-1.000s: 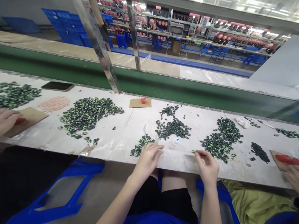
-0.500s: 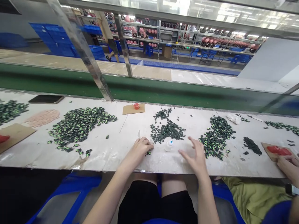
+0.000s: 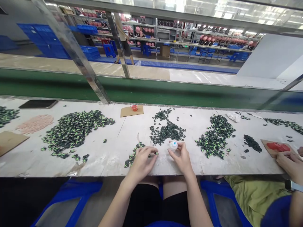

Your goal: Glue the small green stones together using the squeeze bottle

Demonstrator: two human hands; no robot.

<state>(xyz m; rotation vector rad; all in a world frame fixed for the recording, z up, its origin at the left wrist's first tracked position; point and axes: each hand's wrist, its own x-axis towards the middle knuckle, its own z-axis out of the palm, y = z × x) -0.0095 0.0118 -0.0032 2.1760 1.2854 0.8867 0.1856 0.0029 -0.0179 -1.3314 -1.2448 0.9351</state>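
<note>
My left hand [image 3: 142, 161] is closed, pinching a small black-and-green piece [image 3: 156, 153] between thumb and fingertips. A small pile of similar black-and-green pieces [image 3: 130, 159] lies just left of that hand, partly hidden by it. My right hand [image 3: 182, 159] has its thumb and fingers around a small white bottle [image 3: 173, 145] with a blue tip, which points up toward me. Beyond both hands is a heap of small dark pieces [image 3: 168, 132], spread loosely over the white tabletop [image 3: 113, 157].
To the left lie a large heap of black-and-green pieces [image 3: 75, 129], pink pieces [image 3: 35, 123] and a phone [image 3: 38, 103]. A red cap [image 3: 134, 108] sits on cardboard [image 3: 125, 112]. Rightward are another heap [image 3: 214, 138] and a co-worker's hands [image 3: 290, 162] at red pieces [image 3: 278, 146].
My right hand has moved left and closed on the white bottle. My left hand has shifted slightly, uncovering the small pile beside it; the piece at its fingertips now shows.
</note>
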